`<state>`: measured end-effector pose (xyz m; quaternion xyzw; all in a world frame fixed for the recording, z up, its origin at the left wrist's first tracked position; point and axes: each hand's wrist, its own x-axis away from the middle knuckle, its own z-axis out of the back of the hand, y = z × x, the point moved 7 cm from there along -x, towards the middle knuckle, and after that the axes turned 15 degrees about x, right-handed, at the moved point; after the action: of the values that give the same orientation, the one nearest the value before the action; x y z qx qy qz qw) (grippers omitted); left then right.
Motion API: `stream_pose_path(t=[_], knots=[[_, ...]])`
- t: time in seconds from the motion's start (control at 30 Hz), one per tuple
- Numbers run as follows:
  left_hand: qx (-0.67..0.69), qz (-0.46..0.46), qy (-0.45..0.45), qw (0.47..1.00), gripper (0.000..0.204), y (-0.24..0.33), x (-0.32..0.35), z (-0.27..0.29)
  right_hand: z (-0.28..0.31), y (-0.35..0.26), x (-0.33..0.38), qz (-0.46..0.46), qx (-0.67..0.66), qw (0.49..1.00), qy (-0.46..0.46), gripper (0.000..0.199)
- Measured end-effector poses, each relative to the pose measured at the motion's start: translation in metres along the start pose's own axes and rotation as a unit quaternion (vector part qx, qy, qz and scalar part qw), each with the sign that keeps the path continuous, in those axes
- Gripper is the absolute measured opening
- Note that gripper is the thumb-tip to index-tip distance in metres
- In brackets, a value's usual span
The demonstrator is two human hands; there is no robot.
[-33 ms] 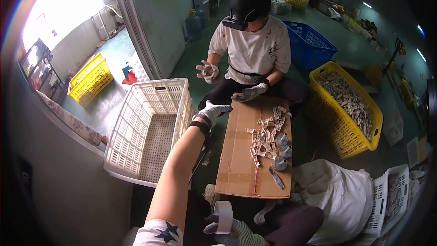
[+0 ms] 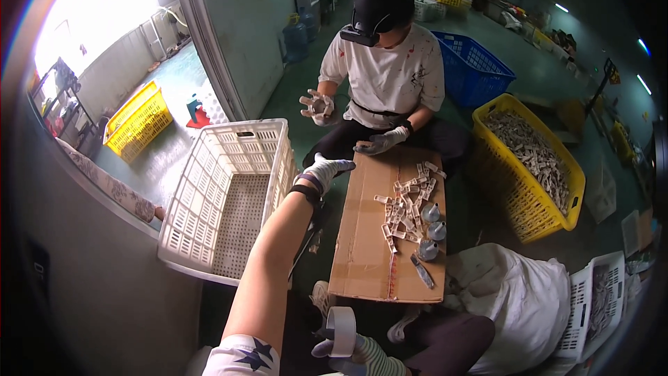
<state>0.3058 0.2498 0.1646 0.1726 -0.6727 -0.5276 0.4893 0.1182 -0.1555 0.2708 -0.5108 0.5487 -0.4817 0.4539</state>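
The left hand (image 2: 325, 169), in a white work glove with a dark wrist strap, is stretched out on a bare forearm, its fingers (image 2: 342, 164) loosely spread and closed on nothing, hovering at the near left corner of a flat sheet of brown cardboard (image 2: 365, 237) that lies on the green floor. The right hand (image 2: 351, 355), in a striped glove low in the view, has its fingers wrapped round a roll of white tape (image 2: 341, 331), holding it upright near the person's knees. To the right of the left fingers, in the middle of the cardboard, sits a loose heap of small pale flat pieces (image 2: 407, 209), and just beyond the heap three small grey funnel-shaped parts (image 2: 431, 230) stand in a row, with a slim grey tool (image 2: 421, 270) lying below them. Immediately left of the left fingers, touching the cardboard's side, is a large white slatted plastic crate (image 2: 229, 195). Just past the left fingers a co-worker in a white shirt and dark cap sits facing this way; one gloved hand (image 2: 379, 143) rests on the far edge of the cardboard, close to the left fingers, and the other (image 2: 316, 106) is raised holding a small pale piece. Further right stands a yellow crate (image 2: 536, 167) full of similar pale pieces, with a blue crate (image 2: 473, 66) behind it. A white cloth bundle (image 2: 515, 299) lies at the cardboard's lower right.
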Motion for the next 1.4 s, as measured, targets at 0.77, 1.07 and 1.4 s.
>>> stream_pose_path(t=[0.77,1.07,1.4], knots=[[-0.328,-0.086,-0.185,0.923,0.13,0.062,-0.014,-0.039,-0.023,0.002,0.016,-0.046,0.024,0.998,-0.032,0.036],[-0.007,-0.099,-0.131,0.986,0.129,-0.015,-0.013,0.041,-0.043,0.004,0.022,-0.058,-0.053,0.995,-0.057,0.033],[0.011,-0.008,0.004,1.0,0.114,-0.014,0.052,0.027,-0.039,0.003,0.019,-0.048,0.037,0.997,-0.047,0.032]])
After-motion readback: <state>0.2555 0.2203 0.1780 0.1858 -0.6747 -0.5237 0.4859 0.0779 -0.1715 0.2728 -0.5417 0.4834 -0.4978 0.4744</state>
